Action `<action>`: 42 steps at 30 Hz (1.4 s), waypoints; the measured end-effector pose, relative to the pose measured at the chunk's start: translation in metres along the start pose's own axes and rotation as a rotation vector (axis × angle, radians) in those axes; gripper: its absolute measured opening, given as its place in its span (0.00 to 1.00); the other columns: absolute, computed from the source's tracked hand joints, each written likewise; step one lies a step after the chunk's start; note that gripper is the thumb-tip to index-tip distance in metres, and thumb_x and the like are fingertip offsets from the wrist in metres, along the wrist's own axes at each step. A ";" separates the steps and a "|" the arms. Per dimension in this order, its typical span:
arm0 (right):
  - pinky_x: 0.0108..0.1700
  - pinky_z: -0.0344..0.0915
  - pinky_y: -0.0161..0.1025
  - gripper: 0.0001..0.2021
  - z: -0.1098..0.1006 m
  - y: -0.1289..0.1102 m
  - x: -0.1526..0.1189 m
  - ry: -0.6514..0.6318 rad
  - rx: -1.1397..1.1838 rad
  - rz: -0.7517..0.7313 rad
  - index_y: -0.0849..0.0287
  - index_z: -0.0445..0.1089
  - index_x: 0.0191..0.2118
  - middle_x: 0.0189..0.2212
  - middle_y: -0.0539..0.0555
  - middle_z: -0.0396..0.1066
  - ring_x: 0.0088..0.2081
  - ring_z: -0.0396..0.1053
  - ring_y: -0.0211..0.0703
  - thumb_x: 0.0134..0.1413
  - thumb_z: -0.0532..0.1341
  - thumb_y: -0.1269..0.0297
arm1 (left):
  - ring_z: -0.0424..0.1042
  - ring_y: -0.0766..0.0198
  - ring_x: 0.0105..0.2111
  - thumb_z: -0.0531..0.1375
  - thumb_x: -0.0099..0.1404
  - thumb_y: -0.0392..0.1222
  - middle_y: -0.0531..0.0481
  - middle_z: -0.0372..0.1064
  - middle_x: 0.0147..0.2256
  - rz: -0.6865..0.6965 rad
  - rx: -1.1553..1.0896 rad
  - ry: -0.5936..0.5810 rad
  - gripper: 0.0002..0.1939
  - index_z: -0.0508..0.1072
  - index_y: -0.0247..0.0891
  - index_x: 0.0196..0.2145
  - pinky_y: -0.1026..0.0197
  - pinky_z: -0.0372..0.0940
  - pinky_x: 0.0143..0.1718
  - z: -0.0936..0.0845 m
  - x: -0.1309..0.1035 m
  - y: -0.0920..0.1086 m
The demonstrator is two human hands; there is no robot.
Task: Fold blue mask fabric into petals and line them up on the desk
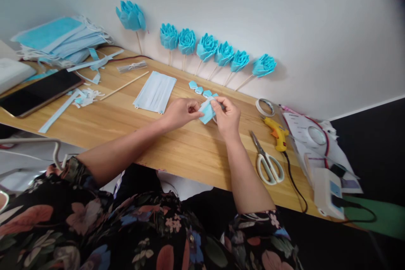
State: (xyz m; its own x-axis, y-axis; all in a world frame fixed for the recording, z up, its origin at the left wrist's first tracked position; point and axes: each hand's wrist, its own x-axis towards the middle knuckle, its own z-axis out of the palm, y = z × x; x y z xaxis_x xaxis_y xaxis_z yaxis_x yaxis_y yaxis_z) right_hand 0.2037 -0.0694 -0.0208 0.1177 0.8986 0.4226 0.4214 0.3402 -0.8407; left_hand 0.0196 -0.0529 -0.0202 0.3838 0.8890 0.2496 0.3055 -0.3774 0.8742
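Between my two hands is a small folded piece of light-blue mask fabric [207,112], held just above the wooden table. My left hand [182,114] pinches its left edge between thumb and fingers. From the other side, my right hand [227,117] grips its upper right part, the thumb lying over it. Several small folded blue petals [198,90] lie in a row just behind my hands, the nearest one partly hidden. A flat pale-blue face mask [155,91] rests on the table left of my hands.
Blue flowers on sticks [207,47] lean on the wall. At right lie scissors [267,162], a yellow glue gun [277,133], a tape roll [265,107] and a power strip [328,192]. Leftward are a mask stack [60,38], a phone [41,92], fabric scraps [85,97] and a stick [124,85].
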 end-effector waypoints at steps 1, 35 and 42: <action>0.35 0.65 0.37 0.13 0.000 0.000 0.000 0.001 0.001 0.003 0.55 0.77 0.35 0.28 0.48 0.75 0.29 0.67 0.39 0.57 0.64 0.50 | 0.59 0.70 0.24 0.66 0.59 0.38 0.55 0.66 0.22 -0.003 -0.002 -0.001 0.10 0.71 0.35 0.23 0.65 0.52 0.25 0.000 0.000 0.000; 0.38 0.66 0.40 0.12 0.000 0.001 0.000 -0.032 -0.057 -0.061 0.54 0.75 0.37 0.30 0.48 0.75 0.31 0.69 0.40 0.62 0.60 0.52 | 0.59 0.70 0.23 0.66 0.59 0.39 0.55 0.65 0.22 0.004 -0.004 -0.013 0.11 0.69 0.36 0.23 0.65 0.51 0.25 -0.001 0.000 0.001; 0.38 0.68 0.40 0.13 0.000 0.001 0.000 -0.021 -0.034 -0.027 0.53 0.76 0.37 0.31 0.48 0.76 0.32 0.70 0.41 0.60 0.62 0.50 | 0.59 0.70 0.23 0.66 0.60 0.39 0.55 0.65 0.22 0.002 0.000 -0.014 0.11 0.70 0.36 0.23 0.63 0.51 0.26 -0.001 -0.001 0.001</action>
State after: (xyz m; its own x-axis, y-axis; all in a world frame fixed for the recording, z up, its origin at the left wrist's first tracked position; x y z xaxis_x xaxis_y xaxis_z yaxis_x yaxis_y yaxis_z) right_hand 0.2044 -0.0687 -0.0215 0.0874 0.8948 0.4378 0.4548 0.3552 -0.8167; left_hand 0.0192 -0.0538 -0.0193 0.3963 0.8845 0.2460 0.3050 -0.3796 0.8735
